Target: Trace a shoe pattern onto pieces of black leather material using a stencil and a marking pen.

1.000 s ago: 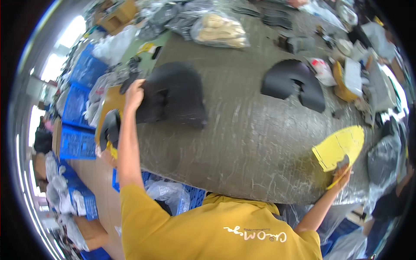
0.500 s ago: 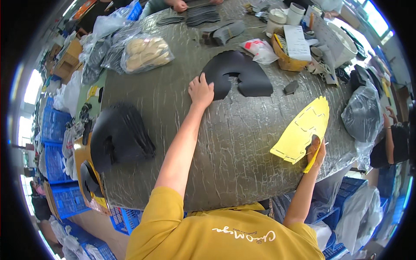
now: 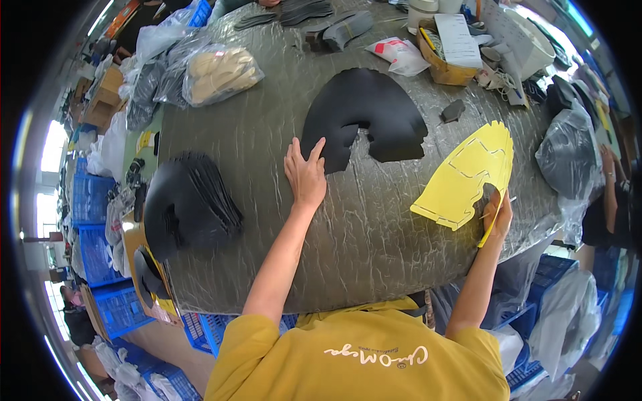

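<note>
A black arch-shaped sheet (image 3: 364,100), with a notch in its near side, lies flat on the dark table. My left hand (image 3: 306,175) is at its left leg, fingers spread, fingertips at or just over the edge. In my right hand (image 3: 498,215) is a yellow template (image 3: 468,177) with slots cut through it, tilted up off the table. A thin pale stick, perhaps a pen, pokes out beside that hand; most of it is hidden. To the left stands a fanned stack of similar black pieces (image 3: 190,204).
A small dark scrap (image 3: 453,111) lies right of the sheet. Farther back are a red-and-white plastic bag (image 3: 400,56), a basket (image 3: 445,70) and a bag of beige pieces (image 3: 224,75). A clear bag (image 3: 568,154) sits at the right edge. Blue crates (image 3: 120,309) stand around the table.
The black sheet has come nearer and turned slightly. My left hand has slid down along its left leg, fingers wider apart. The template in my right hand has shifted slightly away from me.
</note>
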{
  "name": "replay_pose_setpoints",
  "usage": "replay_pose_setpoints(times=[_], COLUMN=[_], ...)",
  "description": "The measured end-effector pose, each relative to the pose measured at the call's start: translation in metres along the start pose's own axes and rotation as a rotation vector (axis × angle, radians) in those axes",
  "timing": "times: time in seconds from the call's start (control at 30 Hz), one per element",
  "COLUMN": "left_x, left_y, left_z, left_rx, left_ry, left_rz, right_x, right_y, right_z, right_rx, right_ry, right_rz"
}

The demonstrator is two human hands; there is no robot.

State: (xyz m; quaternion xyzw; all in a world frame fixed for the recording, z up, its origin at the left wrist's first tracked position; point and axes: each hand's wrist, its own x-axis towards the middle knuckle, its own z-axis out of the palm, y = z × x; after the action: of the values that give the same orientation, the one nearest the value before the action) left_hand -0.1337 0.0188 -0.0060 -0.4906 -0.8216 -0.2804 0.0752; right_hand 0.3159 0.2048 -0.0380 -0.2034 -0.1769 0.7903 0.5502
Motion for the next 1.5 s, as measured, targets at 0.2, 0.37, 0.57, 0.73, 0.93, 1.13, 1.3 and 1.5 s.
replay_pose_setpoints(times=[0.2, 0.37, 0.57, 0.73, 0.93, 1.13, 1.3, 1.5], left_x=[-0.030, -0.028, -0.010, -0.028, -0.138, -0.150, -0.140, -0.156], left_y=[0.004, -0.007, -0.001, 0.007, 0.038, 0.041, 0.046, 0.050], left_z=[-0.014, -0.013, -0.010, -0.019, -0.080, -0.119, -0.120, -0.105], left_rx=[-0.102, -0.344, -0.496, -0.913, -0.903, -0.614, -0.431, -0.295], left_ry=[-0.025, 0.195, 0.246, 0.012, -0.411, -0.267, -0.350, -0.672], left_rz=[-0.128, -0.115, -0.174, -0.356, -0.265, -0.149, 0.260, 0.400], right_x=[0.001, 0.003, 0.007, 0.008, -0.005, -0.029, -0.035, -0.029], right_y=[-0.001, 0.001, -0.001, -0.003, 0.003, 0.060, 0.084, 0.090], right_z=[0.002, 0.008, 0.006, 0.005, 0.034, 0.105, 0.130, 0.148], right_rx=[0.028, 0.007, 0.075, 0.074, -0.258, -1.195, -1.635, -1.669], right_ry=[-0.043, 0.024, -0.058, -0.094, -0.158, -0.174, -0.206, -0.203], right_rz=[0.019, 0.007, 0.036, 0.088, 0.234, 0.190, 0.019, 0.010])
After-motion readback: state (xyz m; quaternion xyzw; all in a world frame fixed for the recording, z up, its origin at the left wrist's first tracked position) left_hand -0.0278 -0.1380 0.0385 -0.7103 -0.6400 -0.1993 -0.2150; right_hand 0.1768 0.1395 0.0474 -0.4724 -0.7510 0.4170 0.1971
